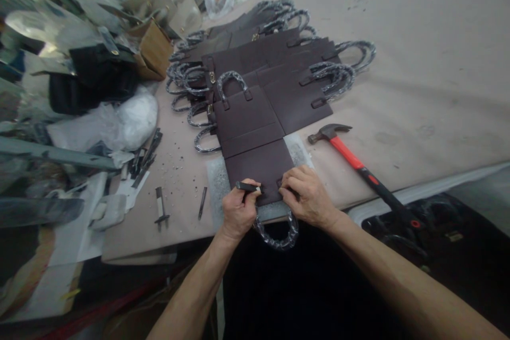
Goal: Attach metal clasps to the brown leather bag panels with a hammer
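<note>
A dark brown leather bag panel (258, 164) lies at the table's front edge, over a pale speckled slab (218, 186). Its plastic-wrapped handle (281, 241) hangs over the edge toward me. My left hand (241, 207) is closed around a short dark punch-like tool (247, 187), held near the handle's left end. At the handle's right end, my right hand (305, 194) pinches at the tab with thumb and forefinger; its fingertips partly hide the spot. To the right rests a claw hammer (346, 151) with a red and black grip.
More brown panels with wrapped handles (334, 77) are piled behind. Left of the slab lie a thin metal rod (202, 203), another metal tool (160, 207) and a bundle of dark tools (147, 156). Plastic bags (135, 117) and a cardboard box (155, 50) crowd the left side.
</note>
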Motion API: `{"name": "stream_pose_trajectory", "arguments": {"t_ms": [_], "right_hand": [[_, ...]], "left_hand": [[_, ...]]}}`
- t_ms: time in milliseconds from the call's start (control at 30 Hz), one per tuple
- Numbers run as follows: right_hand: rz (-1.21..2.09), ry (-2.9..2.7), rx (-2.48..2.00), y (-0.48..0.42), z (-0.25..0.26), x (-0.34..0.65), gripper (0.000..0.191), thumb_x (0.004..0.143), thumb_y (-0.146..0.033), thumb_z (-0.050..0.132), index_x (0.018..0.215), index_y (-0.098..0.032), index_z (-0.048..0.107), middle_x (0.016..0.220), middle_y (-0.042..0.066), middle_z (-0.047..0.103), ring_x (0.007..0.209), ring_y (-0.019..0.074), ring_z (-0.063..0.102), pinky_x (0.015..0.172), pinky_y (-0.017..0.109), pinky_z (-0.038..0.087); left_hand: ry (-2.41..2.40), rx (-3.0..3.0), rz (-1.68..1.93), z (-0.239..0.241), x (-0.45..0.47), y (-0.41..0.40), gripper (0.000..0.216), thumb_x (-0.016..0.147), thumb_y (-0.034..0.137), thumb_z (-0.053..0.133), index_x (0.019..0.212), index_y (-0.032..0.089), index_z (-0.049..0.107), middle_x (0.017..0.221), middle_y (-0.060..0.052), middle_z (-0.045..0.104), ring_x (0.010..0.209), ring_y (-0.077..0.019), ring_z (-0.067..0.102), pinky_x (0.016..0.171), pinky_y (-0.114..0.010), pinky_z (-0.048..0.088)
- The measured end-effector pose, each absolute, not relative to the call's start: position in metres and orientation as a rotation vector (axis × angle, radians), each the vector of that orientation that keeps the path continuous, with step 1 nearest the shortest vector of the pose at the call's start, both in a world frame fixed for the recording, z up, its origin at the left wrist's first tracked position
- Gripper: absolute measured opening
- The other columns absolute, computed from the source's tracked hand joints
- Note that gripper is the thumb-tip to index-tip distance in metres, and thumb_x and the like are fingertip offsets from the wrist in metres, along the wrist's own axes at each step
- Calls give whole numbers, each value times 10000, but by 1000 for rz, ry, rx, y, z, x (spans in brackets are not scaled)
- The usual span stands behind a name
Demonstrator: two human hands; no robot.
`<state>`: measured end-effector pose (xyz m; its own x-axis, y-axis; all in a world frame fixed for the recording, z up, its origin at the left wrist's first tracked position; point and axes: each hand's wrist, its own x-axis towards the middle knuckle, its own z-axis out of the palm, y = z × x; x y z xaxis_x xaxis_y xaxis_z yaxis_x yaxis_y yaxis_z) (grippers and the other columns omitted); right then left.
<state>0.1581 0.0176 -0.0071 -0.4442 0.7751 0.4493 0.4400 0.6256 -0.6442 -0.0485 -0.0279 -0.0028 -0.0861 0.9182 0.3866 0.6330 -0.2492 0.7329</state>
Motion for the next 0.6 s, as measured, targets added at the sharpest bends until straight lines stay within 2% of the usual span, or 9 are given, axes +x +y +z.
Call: {"name": "stream_pose_trajectory", "arguments": {"t_ms": [167, 600], "right_hand": [[577, -2098, -953, 18, -7, 157, 138, 899, -137, 612, 796, -214, 561, 889, 50, 643, 860, 216, 527, 792, 398, 409], [573, -2088, -938, 19, -8, 158, 141, 904, -141, 609, 799, -217, 554, 891, 50, 648, 854, 216, 527, 791, 400, 415]], "left_hand": [[1659, 1822, 1202, 2, -50, -26, 107, 877, 196, 625, 936, 198, 714, 888, -29, 778, 785, -171, 740, 737, -262, 593], [1627, 1678, 1166, 7, -54, -21, 98, 876, 189, 630, 909, 197, 722, 882, -22, 780, 810, -164, 738, 781, -263, 581]]}}
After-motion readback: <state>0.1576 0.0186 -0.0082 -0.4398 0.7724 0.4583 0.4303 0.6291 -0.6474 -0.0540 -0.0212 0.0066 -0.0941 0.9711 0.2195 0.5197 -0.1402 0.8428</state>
